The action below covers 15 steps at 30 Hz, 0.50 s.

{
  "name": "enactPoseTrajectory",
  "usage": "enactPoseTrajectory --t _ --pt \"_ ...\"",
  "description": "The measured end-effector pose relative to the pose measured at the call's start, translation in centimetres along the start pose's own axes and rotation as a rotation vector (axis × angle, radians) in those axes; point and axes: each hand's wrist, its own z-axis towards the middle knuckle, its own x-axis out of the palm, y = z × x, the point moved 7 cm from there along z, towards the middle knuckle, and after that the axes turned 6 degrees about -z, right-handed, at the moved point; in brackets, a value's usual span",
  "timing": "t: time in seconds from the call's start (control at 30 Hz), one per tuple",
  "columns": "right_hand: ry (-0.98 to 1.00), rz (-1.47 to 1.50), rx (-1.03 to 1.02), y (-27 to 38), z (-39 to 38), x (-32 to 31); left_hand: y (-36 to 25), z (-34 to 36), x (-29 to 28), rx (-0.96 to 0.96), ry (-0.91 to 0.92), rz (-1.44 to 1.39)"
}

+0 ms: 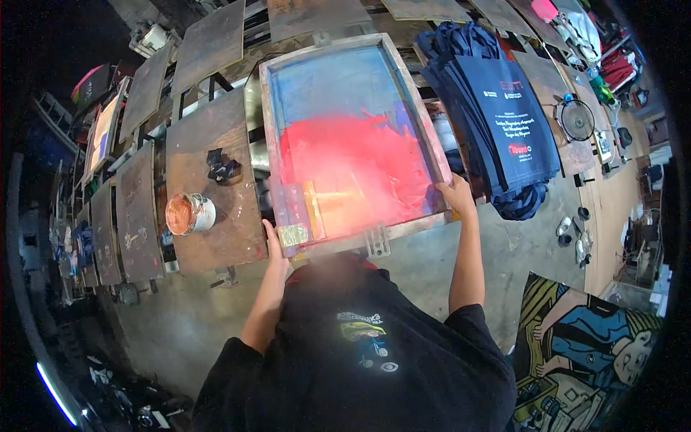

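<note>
A wooden screen-printing frame (424, 115) lies in front of me, with its long sides running away from my body. Its mesh (353, 165) is smeared red and pink in the near part and blue at the far end. Yellowish tape (314, 209) covers part of the near left area. My left hand (276, 247) holds the near left corner, thumb up along the side, other fingers mostly hidden. At the near right corner, my right hand (458, 196) grips the rim. Between them, a metal bracket (378, 241) sits on the near edge.
Left of the frame, a board (209, 129) bears a tub of orange-brown paint (191, 214) and crumpled black plastic (223, 167). Stacked navy tote bags (504, 122) lie close on the right, with a round fan (577, 119) beyond. A painted panel (586, 345) stands at lower right.
</note>
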Motion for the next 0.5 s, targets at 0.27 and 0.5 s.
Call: enactPoseTrajectory --t 0.27,0.5 --pt "0.024 0.017 -0.012 0.8 -0.4 -0.3 0.9 0.5 -0.6 0.009 0.053 -0.024" --pt "0.029 -0.012 -0.037 0.4 -0.3 -0.1 0.8 0.8 -0.5 0.037 0.027 -0.021"
